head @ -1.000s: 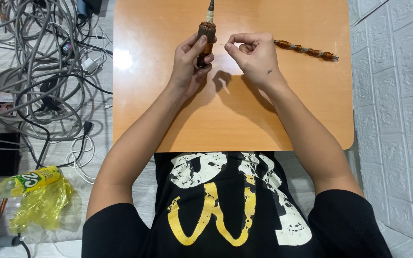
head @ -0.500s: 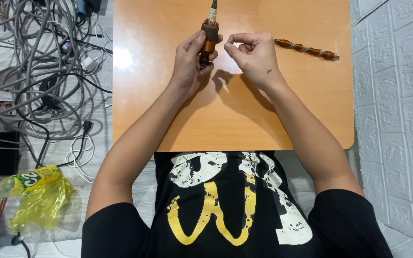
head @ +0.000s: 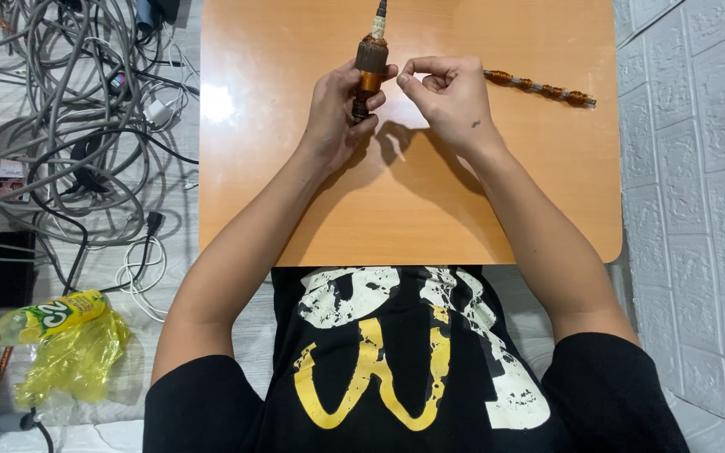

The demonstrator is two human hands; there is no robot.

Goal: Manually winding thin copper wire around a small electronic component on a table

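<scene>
The left hand [head: 336, 113] wraps its fingers around a brown cylindrical motor armature with copper windings [head: 368, 71], hiding its lower end above the orange wooden bench [head: 396, 210]. The right hand [head: 451, 96] pinches something too small to see. A beaded brown rod [head: 539, 87] lies near.

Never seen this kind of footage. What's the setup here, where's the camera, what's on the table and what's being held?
There is no machine here: a person works with two bare hands. The single picture comes from a camera worn on the person's head, looking down past the black printed shirt onto an orange-brown table.

The left hand grips a brown cylindrical part upright, with a thin shaft out the top. The right hand sits beside it with fingertips pinched; whether it holds anything is too small to tell.

On the table, right of the hands, lies a thin rod with orange-brown beads. On the floor to the left are tangled grey cables, a green-labelled bottle and a yellow plastic bag.
</scene>
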